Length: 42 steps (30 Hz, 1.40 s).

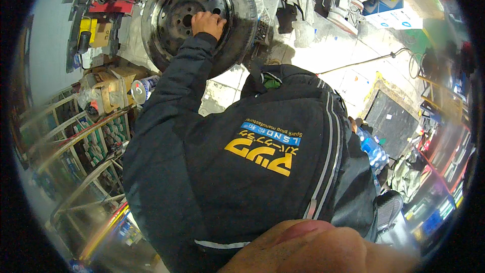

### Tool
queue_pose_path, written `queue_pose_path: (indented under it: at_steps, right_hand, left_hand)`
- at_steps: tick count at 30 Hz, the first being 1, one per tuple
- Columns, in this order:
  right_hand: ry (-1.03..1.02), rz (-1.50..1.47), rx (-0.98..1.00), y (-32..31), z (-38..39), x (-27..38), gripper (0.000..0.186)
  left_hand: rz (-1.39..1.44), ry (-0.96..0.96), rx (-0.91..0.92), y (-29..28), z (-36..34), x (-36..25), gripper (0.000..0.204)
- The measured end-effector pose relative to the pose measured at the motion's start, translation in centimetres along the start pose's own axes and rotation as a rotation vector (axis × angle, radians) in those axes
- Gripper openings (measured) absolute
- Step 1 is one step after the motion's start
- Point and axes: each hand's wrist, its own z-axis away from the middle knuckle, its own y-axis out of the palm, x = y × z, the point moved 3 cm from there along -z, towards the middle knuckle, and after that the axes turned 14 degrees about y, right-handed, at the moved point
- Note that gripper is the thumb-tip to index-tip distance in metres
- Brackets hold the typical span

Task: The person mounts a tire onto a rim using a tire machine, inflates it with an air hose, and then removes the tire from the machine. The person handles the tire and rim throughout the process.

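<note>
A car wheel (172, 15), a black steel rim with round holes inside a dark tyre (242, 7), is at the top left of the head view. My left hand (208, 24) reaches out to it in a black sleeve. Its fingers are bent and closed on the rim beside the centre hole, and their tips are partly hidden. Below the wheel, my black jacket (252, 146) with yellow and blue print fills the middle. No part of my right hand can be made out.
On the left stand a cardboard box (108, 91), a white and blue can (144, 90) and metal racks (76, 146) of small packages. A grey motor-like machine (333, 2) is at the upper right. Below it, a thin hose or rod (356, 64) crosses the tiled floor near a dark board (391, 121).
</note>
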Motion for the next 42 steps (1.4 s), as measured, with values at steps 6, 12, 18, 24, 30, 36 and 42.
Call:
queue_pose_path:
  at_steps: [6,12,18,24,30,36,42]
  right_hand:
    - [0.053,-0.118,0.053,0.4,-2.2,-0.4,0.074]
    - [0.027,-0.066,0.063,0.2,-1.5,2.3,0.074]
    - [0.034,0.009,0.049,-0.7,-2.2,1.0,0.075]
    - [0.026,0.245,-0.028,-0.7,-3.8,-0.3,0.070]
    - [-0.052,0.356,0.180,3.1,-2.8,11.7,0.067]
    - [-0.309,0.160,0.546,21.0,3.3,30.9,0.073]
    - [-0.153,0.228,1.080,39.0,13.1,37.2,0.110]
  left_hand:
    - [-0.055,0.012,-0.070,0.5,0.4,-0.3,0.025]
    - [-0.110,0.121,-0.006,0.2,-0.9,-1.0,0.028]
    - [-0.119,0.133,0.005,-0.6,-1.1,-0.9,0.022]
    - [-0.149,0.265,-0.009,0.1,-1.4,-0.9,0.018]
    - [0.158,-0.249,-0.118,1.0,1.2,3.3,0.048]
    - [0.256,-0.482,0.179,2.4,2.4,10.7,0.072]
    - [0.370,-0.480,0.354,3.0,1.3,11.5,0.089]
